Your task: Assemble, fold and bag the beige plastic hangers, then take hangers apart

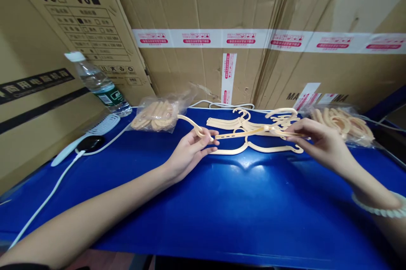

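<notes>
In my left hand [187,154] is a curved beige plastic hanger arm [189,121], pinched between thumb and fingers close to its lower end. My right hand [325,141] grips one side of a beige plastic hanger [241,134], whose slotted bar reaches across to my left fingertips. The arm's end and the bar's tip lie very close; whether they touch I cannot tell. Behind and beneath, several beige hangers [271,148] lie on the blue tabletop [241,211], partly covered by the held one. A pale beaded bracelet [377,208] circles my right wrist.
Clear bags of beige hanger parts lie at left [155,113] and right [344,124]. At the left stand a water bottle [101,86], a pale hairbrush [103,126] and a black device [90,144] on a white cable [52,196]. Cardboard boxes [196,4] wall the back.
</notes>
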A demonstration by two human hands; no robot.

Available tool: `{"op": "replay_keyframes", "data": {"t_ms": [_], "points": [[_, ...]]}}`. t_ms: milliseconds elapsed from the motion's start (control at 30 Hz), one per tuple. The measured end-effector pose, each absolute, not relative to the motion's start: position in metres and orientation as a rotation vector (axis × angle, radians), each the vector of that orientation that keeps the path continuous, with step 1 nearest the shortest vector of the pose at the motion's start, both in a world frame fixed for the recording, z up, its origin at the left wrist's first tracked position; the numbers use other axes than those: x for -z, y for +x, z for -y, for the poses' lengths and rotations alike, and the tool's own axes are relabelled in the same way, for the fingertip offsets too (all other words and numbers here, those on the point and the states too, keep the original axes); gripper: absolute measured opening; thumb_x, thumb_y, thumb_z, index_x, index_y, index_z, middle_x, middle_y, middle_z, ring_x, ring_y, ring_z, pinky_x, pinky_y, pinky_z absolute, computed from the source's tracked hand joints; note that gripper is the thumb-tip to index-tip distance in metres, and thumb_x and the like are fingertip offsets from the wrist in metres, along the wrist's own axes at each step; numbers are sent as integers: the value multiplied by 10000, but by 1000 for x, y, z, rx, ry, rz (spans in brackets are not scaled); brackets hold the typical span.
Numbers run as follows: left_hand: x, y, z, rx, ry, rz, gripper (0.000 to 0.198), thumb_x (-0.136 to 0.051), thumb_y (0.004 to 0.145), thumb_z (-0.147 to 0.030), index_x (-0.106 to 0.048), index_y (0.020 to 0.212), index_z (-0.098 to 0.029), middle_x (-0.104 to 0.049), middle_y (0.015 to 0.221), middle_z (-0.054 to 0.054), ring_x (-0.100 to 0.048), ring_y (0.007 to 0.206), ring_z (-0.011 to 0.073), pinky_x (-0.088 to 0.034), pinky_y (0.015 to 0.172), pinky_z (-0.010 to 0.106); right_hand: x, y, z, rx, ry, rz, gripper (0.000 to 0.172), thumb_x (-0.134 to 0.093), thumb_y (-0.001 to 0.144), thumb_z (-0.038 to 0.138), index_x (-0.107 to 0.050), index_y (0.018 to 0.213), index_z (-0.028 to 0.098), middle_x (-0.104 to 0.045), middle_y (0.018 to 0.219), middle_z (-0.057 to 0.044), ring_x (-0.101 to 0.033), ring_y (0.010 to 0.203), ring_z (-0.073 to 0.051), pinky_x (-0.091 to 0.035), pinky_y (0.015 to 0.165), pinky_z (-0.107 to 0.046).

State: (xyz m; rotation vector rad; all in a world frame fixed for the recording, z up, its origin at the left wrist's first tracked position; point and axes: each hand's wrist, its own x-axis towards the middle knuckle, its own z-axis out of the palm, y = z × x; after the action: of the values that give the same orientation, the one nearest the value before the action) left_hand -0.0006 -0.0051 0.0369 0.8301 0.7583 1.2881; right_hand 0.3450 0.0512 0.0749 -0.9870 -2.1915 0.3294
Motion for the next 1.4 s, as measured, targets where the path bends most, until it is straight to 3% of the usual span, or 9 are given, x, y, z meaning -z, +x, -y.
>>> {"op": "replay_keyframes", "data": {"t_ms": [700,1100,1400], "points": [[-37,2,9,-1235,658,-780,233,-836,758,-183,-607,774,-140,-664,821,19,-660,708,114,-561,703,215,-64,344,-52,-345,-906,2217,111,-714,886,258,-688,988,226,-673,973,-55,-659,921,-225,-553,806,-360],[-32,2,10,-1341,775,-857,203,-758,755,-102,-566,709,-149,-628,673,-7,-592,581,95,-483,578,191,-71,332,-40,-277,-830,2382,53,-673,906,242,-654,949,218,-679,887,-40,-647,780,-181,-543,690,-297],[-26,1,7,-1476,753,-886,363,-921,625,-218,-576,715,-146,-649,702,-24,-625,608,87,-525,598,183,-73,324,-32,-649,-939,2288,118,-664,911,325,-633,926,212,-641,830,-28,-666,625,-158,-535,542,-267]]}}
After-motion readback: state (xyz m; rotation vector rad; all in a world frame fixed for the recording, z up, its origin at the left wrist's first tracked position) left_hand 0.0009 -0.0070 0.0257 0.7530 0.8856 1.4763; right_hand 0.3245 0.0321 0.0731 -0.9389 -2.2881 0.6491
